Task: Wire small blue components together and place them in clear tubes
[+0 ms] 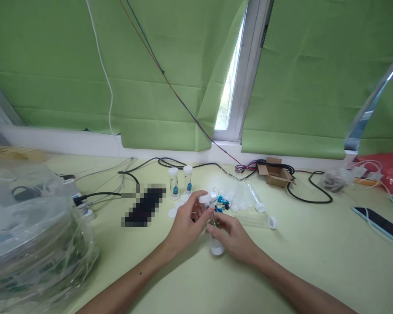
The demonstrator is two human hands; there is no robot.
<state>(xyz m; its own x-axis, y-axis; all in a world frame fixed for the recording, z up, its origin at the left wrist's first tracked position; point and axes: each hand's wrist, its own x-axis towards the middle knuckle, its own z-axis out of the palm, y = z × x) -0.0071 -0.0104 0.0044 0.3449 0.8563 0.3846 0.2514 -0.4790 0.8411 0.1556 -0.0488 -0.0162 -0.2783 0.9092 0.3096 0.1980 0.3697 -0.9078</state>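
Note:
A clear plastic tube (pixel 216 244) with white ends is held between my two hands, slightly tilted above the table. My left hand (pixel 187 220) is closed on its upper part, by the white cap (pixel 204 199). The fingers of my right hand (pixel 234 235) grip the tube's middle; something small and green shows there, partly hidden. Just beyond my fingers lie small blue metal parts (pixel 220 200). Two capped tubes, a left one (pixel 173 184) and a right one (pixel 187 179), stand upright with blue parts inside. Another clear tube (pixel 253 220) lies near a white cap (pixel 272 223).
Several clear tubes (pixel 239 192) lie in a pile behind my right hand. An open cardboard box (pixel 275 173) and black cables (pixel 309 201) are along the back. A plastic-wrapped bundle (pixel 36 244) fills the left side. A phone (pixel 381 226) lies at the right.

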